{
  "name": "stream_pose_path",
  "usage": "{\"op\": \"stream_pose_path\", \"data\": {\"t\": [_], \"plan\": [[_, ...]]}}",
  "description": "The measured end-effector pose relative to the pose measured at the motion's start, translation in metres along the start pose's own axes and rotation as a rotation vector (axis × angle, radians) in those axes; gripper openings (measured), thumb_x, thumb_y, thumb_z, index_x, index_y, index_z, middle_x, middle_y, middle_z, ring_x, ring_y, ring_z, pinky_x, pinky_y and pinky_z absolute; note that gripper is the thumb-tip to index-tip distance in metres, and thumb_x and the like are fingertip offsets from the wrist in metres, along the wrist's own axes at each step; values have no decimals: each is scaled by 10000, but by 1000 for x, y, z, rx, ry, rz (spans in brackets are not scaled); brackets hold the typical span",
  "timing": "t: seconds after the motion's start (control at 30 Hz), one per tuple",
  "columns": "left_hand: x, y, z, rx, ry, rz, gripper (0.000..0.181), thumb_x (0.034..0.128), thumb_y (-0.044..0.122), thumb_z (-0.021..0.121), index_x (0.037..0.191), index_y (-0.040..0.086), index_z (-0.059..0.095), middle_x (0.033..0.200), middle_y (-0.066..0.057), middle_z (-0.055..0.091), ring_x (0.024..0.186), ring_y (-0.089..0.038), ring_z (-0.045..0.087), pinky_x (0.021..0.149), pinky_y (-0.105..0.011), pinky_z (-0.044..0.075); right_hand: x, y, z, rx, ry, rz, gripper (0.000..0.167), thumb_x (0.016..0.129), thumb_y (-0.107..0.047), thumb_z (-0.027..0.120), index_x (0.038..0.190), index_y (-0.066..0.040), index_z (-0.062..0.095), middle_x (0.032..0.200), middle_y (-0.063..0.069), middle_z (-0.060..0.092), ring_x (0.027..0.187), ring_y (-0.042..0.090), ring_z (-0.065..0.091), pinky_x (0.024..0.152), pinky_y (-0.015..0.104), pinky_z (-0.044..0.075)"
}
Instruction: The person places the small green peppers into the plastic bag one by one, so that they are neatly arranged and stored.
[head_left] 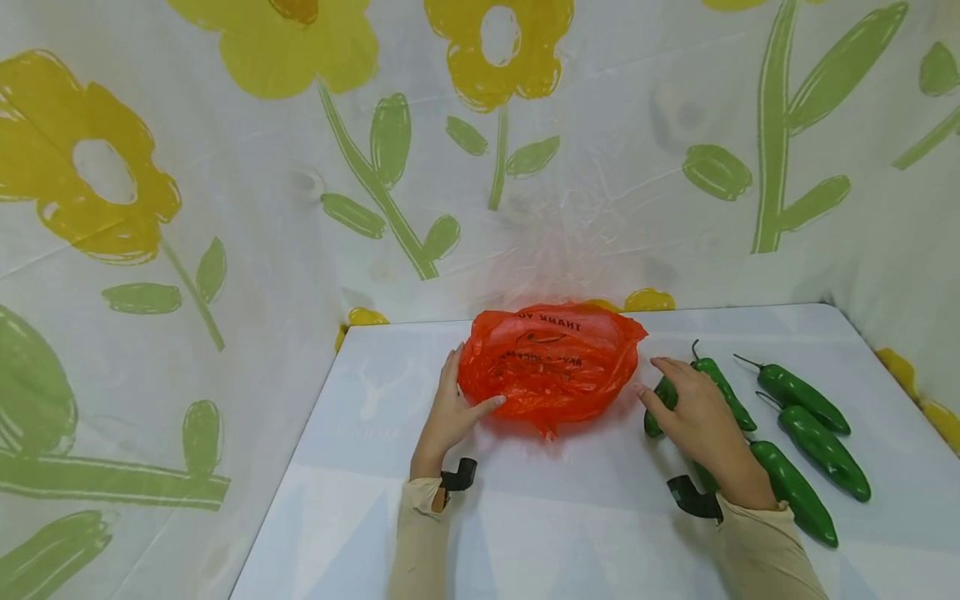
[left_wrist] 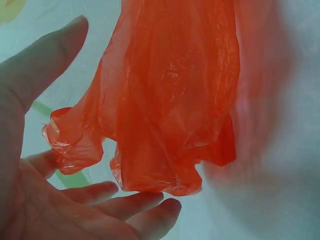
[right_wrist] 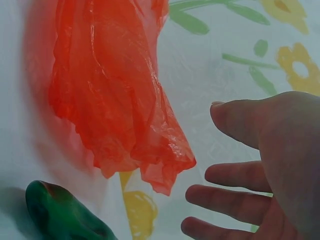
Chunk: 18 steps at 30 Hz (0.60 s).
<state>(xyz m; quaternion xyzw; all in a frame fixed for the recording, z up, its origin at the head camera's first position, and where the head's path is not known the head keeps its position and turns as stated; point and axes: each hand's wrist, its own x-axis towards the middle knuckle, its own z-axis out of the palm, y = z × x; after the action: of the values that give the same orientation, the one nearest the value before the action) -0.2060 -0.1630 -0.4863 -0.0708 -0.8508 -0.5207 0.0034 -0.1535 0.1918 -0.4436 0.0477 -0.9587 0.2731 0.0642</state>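
A crinkled red plastic bag (head_left: 551, 362) with dark printing sits toward the back of the table. Beside its left edge is my left hand (head_left: 448, 417), thumb and fingers spread. In the left wrist view, those fingers (left_wrist: 145, 217) lie right under the bag's edge; whether they touch it I cannot tell. My right hand (head_left: 701, 421) hovers right of the bag with its fingers spread, and the right wrist view shows a gap between them. Under and around that hand lie green peppers (head_left: 825, 450), one green pepper (right_wrist: 65, 212) close to the bag.
Several peppers, some with thin curved stems, lie on the right part of the white table (head_left: 360, 508). A curtain (head_left: 600, 183) printed with yellow flowers hangs behind the table and along its left and right sides.
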Motion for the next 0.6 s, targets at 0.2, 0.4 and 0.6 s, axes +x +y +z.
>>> {"op": "stream_pose_path", "data": {"t": [0.2,0.4,0.6], "plan": [[-1,-3,-1,37,-21,-4,929,912,370,771,1657,301,219,1748,-154,89,1603,-443,146,1205,-743,247,0,0,0,-7,-16,12,649,987,-340,686,1482,34,495,1507,330,495,1390,536,450,1100,740,392],[1,-3,-1,47,-18,-2,820,984,397,678,1650,166,259,1741,-160,140,1582,-438,234,1189,-688,336,0,0,0,-1,-33,19,659,996,-373,670,1493,21,489,1516,326,488,1390,534,450,1082,731,418],[2,-3,-1,40,1,-23,689,1057,392,555,1640,139,289,1738,-141,174,1583,-416,250,1158,-673,388,0,-1,-1,2,-41,18,654,998,-367,666,1492,24,489,1516,329,486,1387,536,452,1080,727,422]]}}
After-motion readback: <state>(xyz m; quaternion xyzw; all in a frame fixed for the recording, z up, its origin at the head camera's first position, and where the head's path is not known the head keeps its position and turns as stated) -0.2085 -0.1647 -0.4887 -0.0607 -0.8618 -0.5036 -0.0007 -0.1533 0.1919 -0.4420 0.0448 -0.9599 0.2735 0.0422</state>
